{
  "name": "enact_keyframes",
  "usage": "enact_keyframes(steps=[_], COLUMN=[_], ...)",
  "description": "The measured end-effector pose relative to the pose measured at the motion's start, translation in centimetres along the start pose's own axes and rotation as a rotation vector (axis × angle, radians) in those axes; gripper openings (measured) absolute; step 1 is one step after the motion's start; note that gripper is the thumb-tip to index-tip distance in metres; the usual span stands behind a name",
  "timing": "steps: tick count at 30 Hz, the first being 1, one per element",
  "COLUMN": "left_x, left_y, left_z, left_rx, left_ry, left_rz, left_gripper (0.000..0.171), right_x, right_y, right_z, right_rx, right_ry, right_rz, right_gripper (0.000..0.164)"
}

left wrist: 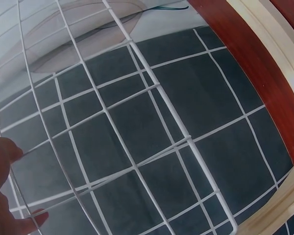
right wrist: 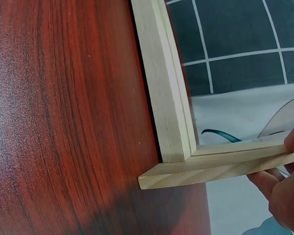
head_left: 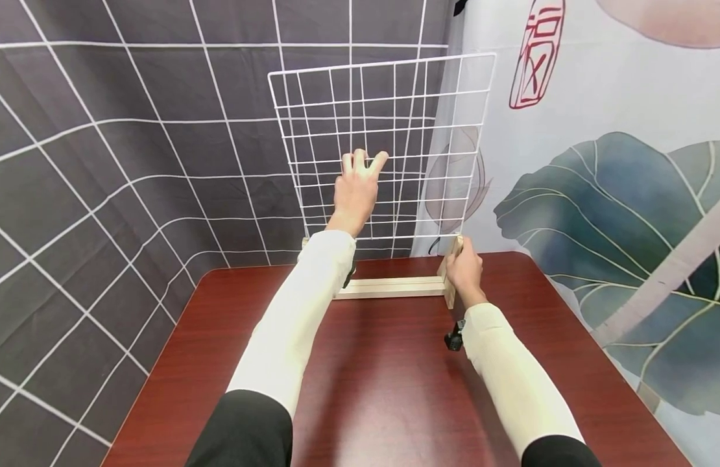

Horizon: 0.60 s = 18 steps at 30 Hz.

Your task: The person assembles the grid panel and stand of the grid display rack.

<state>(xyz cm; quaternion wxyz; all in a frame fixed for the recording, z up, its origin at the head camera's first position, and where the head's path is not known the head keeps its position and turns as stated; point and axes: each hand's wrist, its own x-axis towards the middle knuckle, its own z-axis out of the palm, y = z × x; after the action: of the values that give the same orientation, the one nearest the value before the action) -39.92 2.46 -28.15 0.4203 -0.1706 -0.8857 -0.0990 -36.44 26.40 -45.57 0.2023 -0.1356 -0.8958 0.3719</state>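
My left hand (head_left: 357, 191) grips the wires of a white wire grid panel (head_left: 383, 63), its fingertips poking between them. The panel stands tilted, its bottom rail (left wrist: 188, 139) near the top of a wooden frame. Lower right, my right hand (head_left: 465, 267) holds the frame's right side piece (right wrist: 220, 167), thumb on one face and fingers on the other. A grooved wooden crossbar (head_left: 395, 287) joins that piece at a corner. Most of the frame's left side is hidden behind my left forearm; a bit of wood shows under the panel's lower left corner.
The frame is at the far edge of a red-brown table (head_left: 395, 376). Behind hang a dark grey curtain (head_left: 156, 214) with white grid lines and a pale curtain (head_left: 576, 78) with leaf prints. A small black device (head_left: 454, 338) sits under my right wrist.
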Motion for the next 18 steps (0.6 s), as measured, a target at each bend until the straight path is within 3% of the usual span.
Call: enact_keyframes(steps=[9, 18], left_x=[-0.17, 0.03], left_y=[-0.02, 0.54], left_z=[0.36, 0.29], left_rx=[0.021, 0.051], left_ry=[0.0, 0.03], left_rz=[-0.001, 0.044], left_gripper=[0.039, 0.038], right_x=[-0.3, -0.1], right_y=[-0.08, 0.04], right_z=[-0.06, -0.09], right_rx=[0.003, 0.001], right_ry=[-0.015, -0.002], right_rz=[0.005, -0.01], right_gripper=[0.048, 0.048])
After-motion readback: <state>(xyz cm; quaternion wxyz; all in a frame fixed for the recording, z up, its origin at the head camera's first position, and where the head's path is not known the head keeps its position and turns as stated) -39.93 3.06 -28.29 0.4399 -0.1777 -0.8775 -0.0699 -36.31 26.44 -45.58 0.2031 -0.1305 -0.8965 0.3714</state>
